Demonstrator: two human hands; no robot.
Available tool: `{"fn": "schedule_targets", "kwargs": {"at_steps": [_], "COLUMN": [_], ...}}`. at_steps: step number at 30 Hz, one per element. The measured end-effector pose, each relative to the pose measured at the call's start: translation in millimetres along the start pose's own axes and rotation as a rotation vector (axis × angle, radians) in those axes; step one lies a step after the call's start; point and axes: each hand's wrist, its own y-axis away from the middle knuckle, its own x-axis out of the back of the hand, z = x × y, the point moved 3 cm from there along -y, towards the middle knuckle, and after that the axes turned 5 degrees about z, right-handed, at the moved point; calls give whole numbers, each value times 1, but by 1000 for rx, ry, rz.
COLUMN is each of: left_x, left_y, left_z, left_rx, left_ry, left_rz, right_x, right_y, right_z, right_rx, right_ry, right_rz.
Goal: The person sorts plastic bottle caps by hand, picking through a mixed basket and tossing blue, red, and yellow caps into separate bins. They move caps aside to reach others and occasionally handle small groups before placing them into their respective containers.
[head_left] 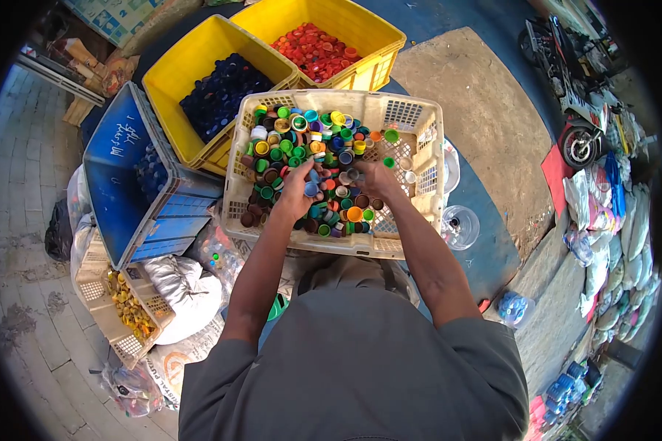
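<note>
- Head view: digging into the beige crate (412, 110) of mixed caps (294, 140), centre, just ahead.
- Pinching a blue cap (311, 189) with the curled left hand (295, 195).
- Bunching the right hand (376, 180) over the pile; cannot tell what's gripped.
- Far left: yellow crate (170, 70) of dark blue caps (220, 92); further right, red caps (312, 48).

We see a cream basket (408, 117) of green, orange, blue and brown caps (301, 147), yellow crates (173, 73) holding navy caps (224, 92) and red caps (312, 48), and a blue crate (117, 169).

Bottle caps (287, 140) in basket (406, 114), crates (170, 72) behind
</note>
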Motion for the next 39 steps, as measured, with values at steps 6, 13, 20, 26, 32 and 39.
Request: {"fn": "schedule_targets", "kwargs": {"at_steps": [6, 13, 20, 26, 32, 39], "left_x": [2, -6, 2, -15, -28, -66], "left_y": [-5, -20, -33, -32, -60, -56], "left_z": [-7, -12, -15, -11, -27, -38], "left_rx": [55, 60, 130, -99, -531, -461], "left_ry": [-48, -219, -258, -687, -1519, -1968], "left_rz": [-40, 22, 135, 113, 87, 67], "right_x": [14, 49, 29, 10, 6, 11], "right_y": [-5, 8, 3, 10, 7, 20], "right_z": [35, 4, 19, -1, 5, 11], "right_rx": [-331, -414, -397, -89, -151, -277], "right_ry": [-872, -1713, -585, 220, 327, 373], "right_rz": [43, -21, 98, -76, -94, -241]}}
